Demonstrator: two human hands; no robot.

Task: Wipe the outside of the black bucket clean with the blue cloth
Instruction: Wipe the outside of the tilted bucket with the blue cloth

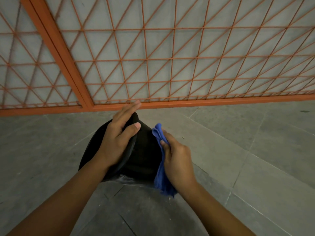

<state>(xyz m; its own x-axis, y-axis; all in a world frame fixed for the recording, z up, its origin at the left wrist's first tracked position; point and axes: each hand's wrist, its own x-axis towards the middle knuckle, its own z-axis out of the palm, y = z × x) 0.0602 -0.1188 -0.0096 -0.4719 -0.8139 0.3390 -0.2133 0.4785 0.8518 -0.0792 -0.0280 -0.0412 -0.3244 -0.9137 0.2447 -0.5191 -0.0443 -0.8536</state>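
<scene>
The black bucket (144, 155) lies tilted on the grey floor in the middle of the head view. My left hand (119, 135) holds it at the top, fingers stretched over the far side and thumb on the near face. My right hand (177, 159) grips the blue cloth (160, 178) and presses it against the bucket's right side. The cloth is bunched, with one end sticking up above my fingers and the other hanging below my palm. Pale wet or scuffed streaks show on the bucket's lower edge.
An orange metal grille (170, 62) with a thick frame bar stands just behind the bucket, along the floor's far edge. Grey floor tiles (255, 150) spread to the left, right and toward me.
</scene>
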